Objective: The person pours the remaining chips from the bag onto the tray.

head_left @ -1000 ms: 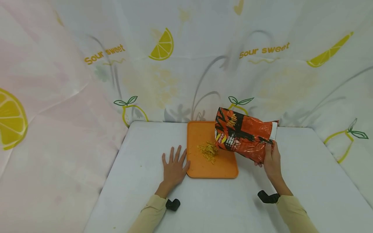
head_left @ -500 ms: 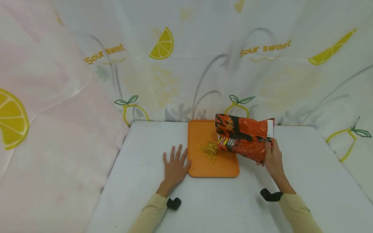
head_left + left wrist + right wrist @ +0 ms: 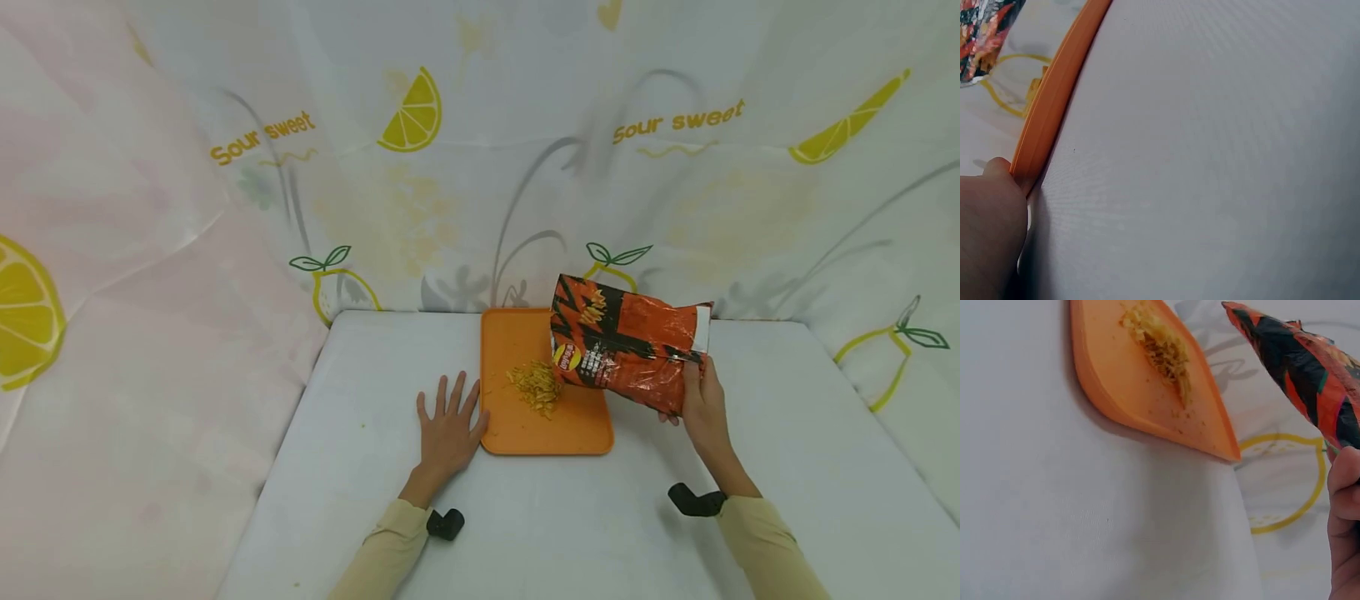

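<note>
Fingers of L hand [image 3: 447, 435] spread on white table [image 3: 337, 467], thumb touching L rim of orange tray [image 3: 517, 333]. R hand [image 3: 703, 408] grips red/blk chip bag [image 3: 652, 333] at its lower R end, thumb in front, other fingers mostly hidden behind. Bag's tilted, held up over tray's R side, its L end nr yellow crumb pile [image 3: 535, 390] on tray. Lemon-print cloth [image 3: 465, 192] behind table.

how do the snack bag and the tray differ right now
Pose: the snack bag is tilted in the right hand's grip, while the tray lies flat on the white table.
Look: the snack bag is glossy, with black, white and yellow printing on orange-red; the tray is plain orange.
Surface: the snack bag is creased, whereas the tray is smooth with a raised rim.
Both share an orange tone.
</note>
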Motion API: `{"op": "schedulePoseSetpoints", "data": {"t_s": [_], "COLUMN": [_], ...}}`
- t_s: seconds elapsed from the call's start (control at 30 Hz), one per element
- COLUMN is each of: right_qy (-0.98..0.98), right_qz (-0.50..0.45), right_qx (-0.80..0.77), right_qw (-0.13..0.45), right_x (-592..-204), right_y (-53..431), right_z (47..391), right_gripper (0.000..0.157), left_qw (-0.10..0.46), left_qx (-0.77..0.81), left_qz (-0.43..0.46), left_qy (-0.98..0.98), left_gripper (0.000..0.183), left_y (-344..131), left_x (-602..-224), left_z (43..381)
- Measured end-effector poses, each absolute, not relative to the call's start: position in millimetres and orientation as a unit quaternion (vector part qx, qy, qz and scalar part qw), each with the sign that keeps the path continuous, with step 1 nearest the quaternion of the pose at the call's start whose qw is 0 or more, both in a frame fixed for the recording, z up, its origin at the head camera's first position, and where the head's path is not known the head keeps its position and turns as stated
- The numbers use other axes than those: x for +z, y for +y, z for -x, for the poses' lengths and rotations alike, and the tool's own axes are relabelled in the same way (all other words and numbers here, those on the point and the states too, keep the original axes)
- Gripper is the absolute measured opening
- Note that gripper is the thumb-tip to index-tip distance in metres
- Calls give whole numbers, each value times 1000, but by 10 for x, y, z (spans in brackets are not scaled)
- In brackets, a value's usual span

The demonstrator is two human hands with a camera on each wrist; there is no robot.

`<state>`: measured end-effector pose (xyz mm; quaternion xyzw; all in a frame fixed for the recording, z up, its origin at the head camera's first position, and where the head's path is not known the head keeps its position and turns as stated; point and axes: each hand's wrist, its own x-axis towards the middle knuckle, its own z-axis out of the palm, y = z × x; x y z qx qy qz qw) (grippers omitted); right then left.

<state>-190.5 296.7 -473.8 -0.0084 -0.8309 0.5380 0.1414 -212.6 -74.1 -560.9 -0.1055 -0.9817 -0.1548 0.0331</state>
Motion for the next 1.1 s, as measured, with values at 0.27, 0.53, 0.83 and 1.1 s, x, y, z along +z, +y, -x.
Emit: {"op": "schedulePoseSetpoints", "data": {"t_s": [0.27, 0.53, 0.83, 1.1], "right_qy": [-831, -824, -823, -831], "right_qz": [23, 23, 26, 17], "right_qx": [534, 544, 546, 532], "right_qw": [154, 158, 154, 160], "right_x": [-4747, -4760, -4731, -4724], "right_y": [2959, 2962, 2945, 2931], "right_z": [1905, 1905, 1896, 1885], "right_gripper": [30, 27, 25, 27], "left_qw": [39, 43, 38, 37], "left_qx": [-152, -159, -159, -166], "left_qz": [106, 106, 104, 103], "left_qy": [-982, -981, -981, -980], "left_gripper": [63, 61, 61, 62], "left_y": [-748, -751, -738, -743], "left_x": [-5638, -5643, -5621, -5632], "left_z": [2141, 2138, 2121, 2121]}}
